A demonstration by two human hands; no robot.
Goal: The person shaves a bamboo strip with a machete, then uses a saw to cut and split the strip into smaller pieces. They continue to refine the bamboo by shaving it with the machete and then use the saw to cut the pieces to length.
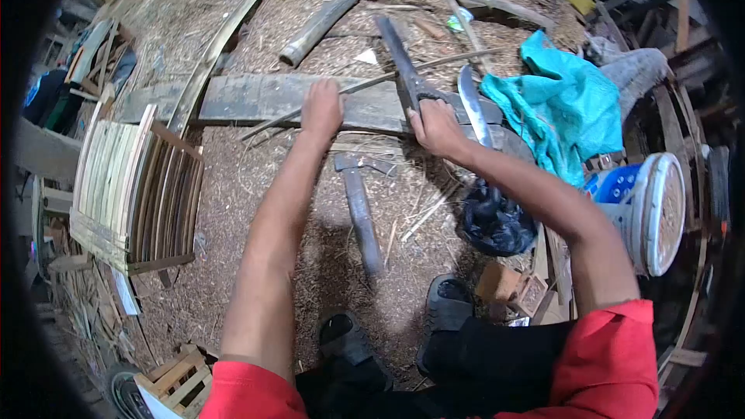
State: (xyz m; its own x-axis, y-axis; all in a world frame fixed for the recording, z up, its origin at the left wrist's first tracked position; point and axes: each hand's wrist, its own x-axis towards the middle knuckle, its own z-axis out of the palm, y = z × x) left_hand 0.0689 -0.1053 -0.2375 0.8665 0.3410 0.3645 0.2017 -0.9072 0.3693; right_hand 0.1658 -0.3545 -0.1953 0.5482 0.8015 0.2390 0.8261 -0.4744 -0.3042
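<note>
Left hand (322,109), upper centre of frame: fingers curled around the thin stick (365,84), apparently steadying it over the weathered plank (240,97). Right hand (437,129), upper right of centre: fingers closed about the lower end of the dark bar (396,54), seemingly for control; exact fingertip contact cannot be told.

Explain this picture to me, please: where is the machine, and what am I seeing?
There is no machine: a person works with two bare hands, seen from a head-worn camera looking forward and down. The left hand has its grip around a thin brown wooden strip, over a weathered grey wooden plank. The right hand holds a long, dark tool; I can't tell its kind. Nearby are a curved silver metal blade and a hammer-like tool with a worn grey handle.
</note>
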